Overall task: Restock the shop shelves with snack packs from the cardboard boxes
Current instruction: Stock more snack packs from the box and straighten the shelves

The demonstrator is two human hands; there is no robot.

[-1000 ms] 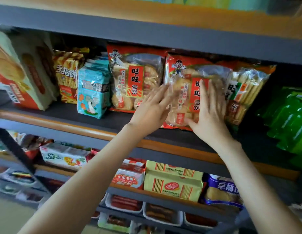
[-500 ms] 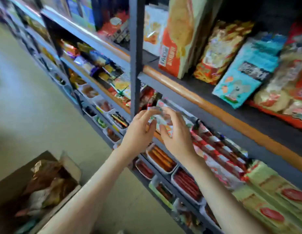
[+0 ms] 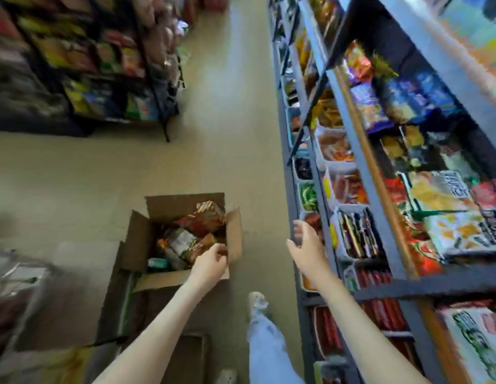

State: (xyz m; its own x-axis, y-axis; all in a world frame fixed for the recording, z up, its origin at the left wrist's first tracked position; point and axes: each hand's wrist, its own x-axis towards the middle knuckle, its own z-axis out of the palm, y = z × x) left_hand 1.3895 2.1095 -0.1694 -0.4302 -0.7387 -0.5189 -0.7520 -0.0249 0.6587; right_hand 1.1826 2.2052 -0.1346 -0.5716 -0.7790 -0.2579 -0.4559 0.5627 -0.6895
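Observation:
An open cardboard box stands on the floor at lower centre, holding several crumpled snack packs in red, orange and silver. My left hand hangs over the box's near right corner, just above the packs, with its fingers loosely curled and nothing visibly held. My right hand is empty and relaxed, right beside the front edge of the low shelves on the right. Those grey shelves carry many snack packs and white trays of red sausage sticks.
A tan floor aisle runs ahead between the right shelves and a dark rack of snacks at upper left. My leg in jeans and a pale shoe stand by the shelf. Blurred dark boxes lie at lower left.
My view swung from the shelf down to the aisle floor. Both hands left the shelf packs; the left dropped over the box and the right came apart toward the shelf edge.

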